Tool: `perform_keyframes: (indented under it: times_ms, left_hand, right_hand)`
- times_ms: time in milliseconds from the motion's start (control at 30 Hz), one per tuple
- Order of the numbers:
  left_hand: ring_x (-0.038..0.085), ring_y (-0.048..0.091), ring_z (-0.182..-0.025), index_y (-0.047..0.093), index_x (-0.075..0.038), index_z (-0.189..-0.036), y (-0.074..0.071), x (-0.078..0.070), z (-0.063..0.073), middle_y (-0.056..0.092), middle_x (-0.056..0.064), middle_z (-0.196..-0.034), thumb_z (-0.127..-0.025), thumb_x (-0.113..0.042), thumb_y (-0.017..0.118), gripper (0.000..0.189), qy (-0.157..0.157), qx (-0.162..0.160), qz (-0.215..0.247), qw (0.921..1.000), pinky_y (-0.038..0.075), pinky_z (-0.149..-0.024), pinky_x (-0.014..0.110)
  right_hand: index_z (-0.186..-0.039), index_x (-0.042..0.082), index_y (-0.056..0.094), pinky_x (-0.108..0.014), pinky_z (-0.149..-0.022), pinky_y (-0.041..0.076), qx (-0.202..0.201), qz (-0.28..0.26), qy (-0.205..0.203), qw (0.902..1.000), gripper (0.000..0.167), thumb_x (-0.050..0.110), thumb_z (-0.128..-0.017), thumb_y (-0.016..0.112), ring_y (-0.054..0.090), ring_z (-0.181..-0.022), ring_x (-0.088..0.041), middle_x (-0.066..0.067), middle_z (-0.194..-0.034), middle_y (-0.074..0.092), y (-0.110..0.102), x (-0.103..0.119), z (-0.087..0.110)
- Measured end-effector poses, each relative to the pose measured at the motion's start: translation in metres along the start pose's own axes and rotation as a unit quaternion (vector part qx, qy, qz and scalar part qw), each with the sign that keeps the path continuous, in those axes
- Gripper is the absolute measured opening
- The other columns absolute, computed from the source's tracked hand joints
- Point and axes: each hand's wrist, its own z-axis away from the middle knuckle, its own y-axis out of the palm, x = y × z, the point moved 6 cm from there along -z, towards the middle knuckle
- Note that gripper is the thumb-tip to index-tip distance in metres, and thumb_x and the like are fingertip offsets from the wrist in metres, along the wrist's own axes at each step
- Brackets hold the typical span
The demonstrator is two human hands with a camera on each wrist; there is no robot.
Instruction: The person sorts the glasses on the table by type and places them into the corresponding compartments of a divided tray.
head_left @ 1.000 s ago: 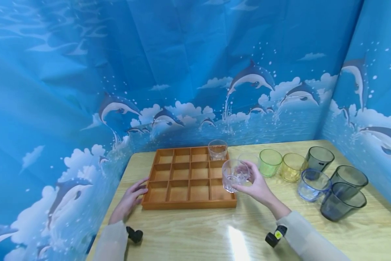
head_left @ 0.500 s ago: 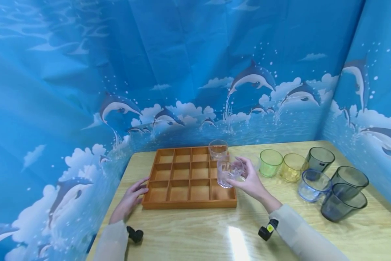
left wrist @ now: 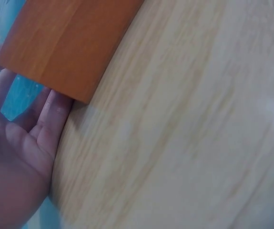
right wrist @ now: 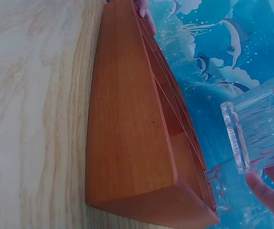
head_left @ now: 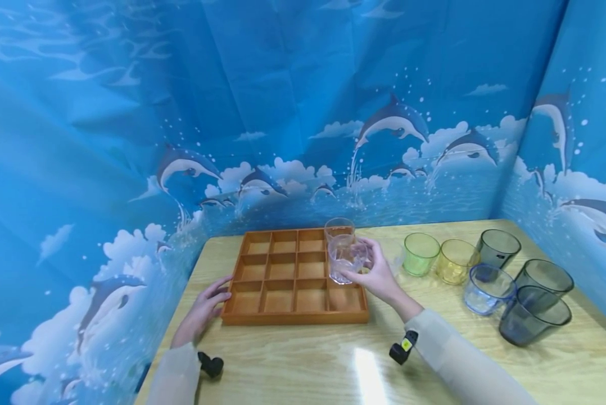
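Note:
My right hand (head_left: 376, 275) holds a clear glass tumbler (head_left: 341, 261) by its side, thumb in front and fingers behind. The tumbler hangs above the right column of a wooden compartment box (head_left: 295, 319), its ribbed wall and thick base (right wrist: 235, 138) showing in the right wrist view. Another clear glass (head_left: 339, 225) stands in the box's back right compartment, partly overlapped by the held one. At the box's left side rests my left hand (head_left: 202, 315); the left wrist view shows its fingers (left wrist: 55, 112) against the corner of the box wall (left wrist: 70, 47).
Right of the box stand a green glass (head_left: 421, 256), a yellow glass (head_left: 453, 267), a blue glass (head_left: 487, 292) and several dark grey glasses (head_left: 530, 323). A faint clear glass shows partly behind my right hand. A dolphin-print curtain (head_left: 293, 112) borders the wooden table (head_left: 283, 360).
My right hand has carried the clear glass left and toward the back, from the box's front right to over its right column. My left hand stays at the box's side.

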Motion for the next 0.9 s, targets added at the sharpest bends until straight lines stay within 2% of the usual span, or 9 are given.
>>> perform_keyframes:
  times_ms: [167,400,633,900]
  left_hand:
    - [0.032,0.024,-0.133,0.036,-0.02,-0.144,0.001,-0.002,0.002,0.024,0.01,-0.148,-0.092,-0.023,0.057,0.056,-0.003,0.002,0.004,1.0,0.017,-0.105,0.057]
    - [0.031,0.025,-0.133,0.037,-0.022,-0.143,-0.001,0.004,0.0,0.025,0.009,-0.148,-0.091,-0.026,0.059,0.057,0.002,-0.01,-0.005,0.9999,0.018,-0.105,0.057]
    - [0.031,0.026,-0.133,0.037,-0.022,-0.143,-0.003,0.006,-0.001,0.026,0.008,-0.148,-0.091,-0.027,0.059,0.057,0.002,-0.012,-0.006,0.9999,0.018,-0.105,0.058]
    - [0.03,0.028,-0.131,0.04,-0.021,-0.142,-0.004,0.006,-0.004,0.029,0.006,-0.146,-0.09,-0.028,0.06,0.056,0.009,-0.011,-0.005,0.9999,0.019,-0.104,0.058]
  right_hand:
    - [-0.133,-0.009,0.028,-0.056,-0.093,0.037,-0.002,-0.001,-0.006,1.0,0.079,-0.001,-0.071,0.078,0.041,-0.116,-0.043,-0.031,-0.125,0.044,0.005,-0.001,-0.006]
    - [-0.133,-0.006,0.029,-0.053,-0.096,0.037,0.005,0.007,0.004,1.0,0.081,0.002,-0.07,0.079,0.041,-0.117,-0.044,-0.029,-0.127,0.041,0.014,-0.003,-0.012]
    - [-0.132,-0.008,0.03,-0.056,-0.091,0.039,-0.007,0.002,-0.023,0.9997,0.08,-0.002,-0.069,0.079,0.043,-0.111,-0.05,-0.033,-0.124,0.041,0.023,-0.004,-0.02]
    - [-0.132,-0.011,0.029,-0.055,-0.087,0.042,-0.03,0.015,-0.049,0.9982,0.081,-0.006,-0.068,0.078,0.044,-0.109,-0.05,-0.035,-0.121,0.042,0.035,-0.007,-0.03]
